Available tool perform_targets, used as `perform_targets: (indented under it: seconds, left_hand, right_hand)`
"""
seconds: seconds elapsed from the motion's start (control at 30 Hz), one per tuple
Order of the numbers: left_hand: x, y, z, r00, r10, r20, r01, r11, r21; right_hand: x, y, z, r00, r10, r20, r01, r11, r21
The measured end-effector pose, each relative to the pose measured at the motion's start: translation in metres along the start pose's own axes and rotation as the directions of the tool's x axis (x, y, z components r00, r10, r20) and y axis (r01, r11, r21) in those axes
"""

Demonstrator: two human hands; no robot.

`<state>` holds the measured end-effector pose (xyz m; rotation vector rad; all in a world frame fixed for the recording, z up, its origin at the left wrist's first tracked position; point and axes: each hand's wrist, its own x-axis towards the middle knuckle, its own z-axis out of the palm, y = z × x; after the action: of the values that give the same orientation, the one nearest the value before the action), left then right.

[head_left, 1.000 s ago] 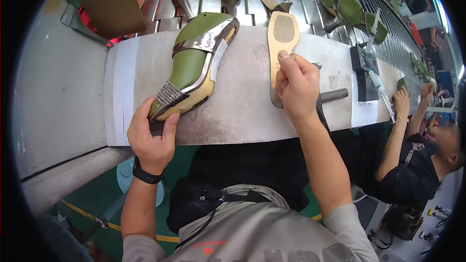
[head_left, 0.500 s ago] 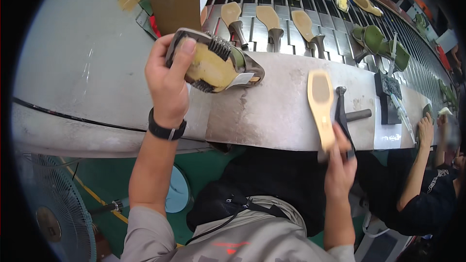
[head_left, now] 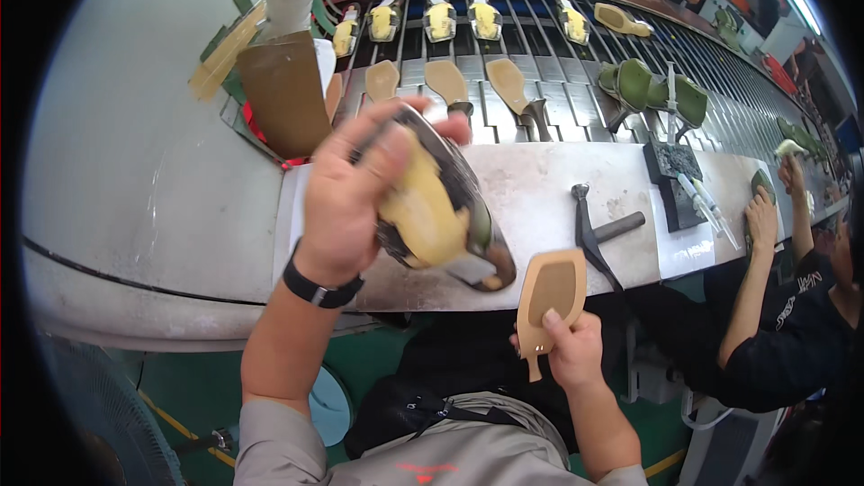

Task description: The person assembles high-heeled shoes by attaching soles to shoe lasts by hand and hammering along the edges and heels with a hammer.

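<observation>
My left hand (head_left: 344, 202), with a black band at the wrist, grips a lasted shoe upper (head_left: 423, 207) above the worktable. Its yellowish bottom faces up, and the dark rim around it is blurred by motion. My right hand (head_left: 576, 351) holds a tan shoe sole (head_left: 553, 288) near the table's front edge. The thumb presses on the sole's face, beside its darker middle patch. Upper and sole are apart. A hammer (head_left: 589, 234) with a dark handle lies on the table just beyond the sole.
A roller conveyor (head_left: 576, 117) behind the table carries several tan soles (head_left: 445, 81), yellow-bottomed uppers (head_left: 439, 16) and green shoes (head_left: 630, 85). A black block (head_left: 675, 175) with syringes (head_left: 706, 202) stands to the right. Beyond it is a co-worker's hand (head_left: 762, 216). At left are a brown board (head_left: 283, 94) and a fan (head_left: 99, 414).
My left hand has brought the upper rightward and lower, turning it. My right hand has drawn the sole off the table, closer to my body. The view has shifted, showing more of the conveyor's far side.
</observation>
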<state>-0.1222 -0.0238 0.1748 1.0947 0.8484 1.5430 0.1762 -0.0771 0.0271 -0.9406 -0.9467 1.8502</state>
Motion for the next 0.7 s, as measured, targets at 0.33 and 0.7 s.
perform_targets:
  seconds: [0.33, 0.7]
  left_hand:
    - [-0.006, -0.016, 0.021, 0.988, -0.101, 0.120, 0.105, 0.994, -0.028]
    - [0.002, -0.028, 0.039, 0.973, -0.127, 0.193, 0.194, 0.903, -0.383]
  right_hand:
    - [0.118, -0.080, 0.021, 0.636, -0.771, 0.035, 0.439, 0.324, -0.838]
    - [0.058, -0.104, 0.079, 0.728, -0.618, 0.295, 0.673, 0.563, -0.481]
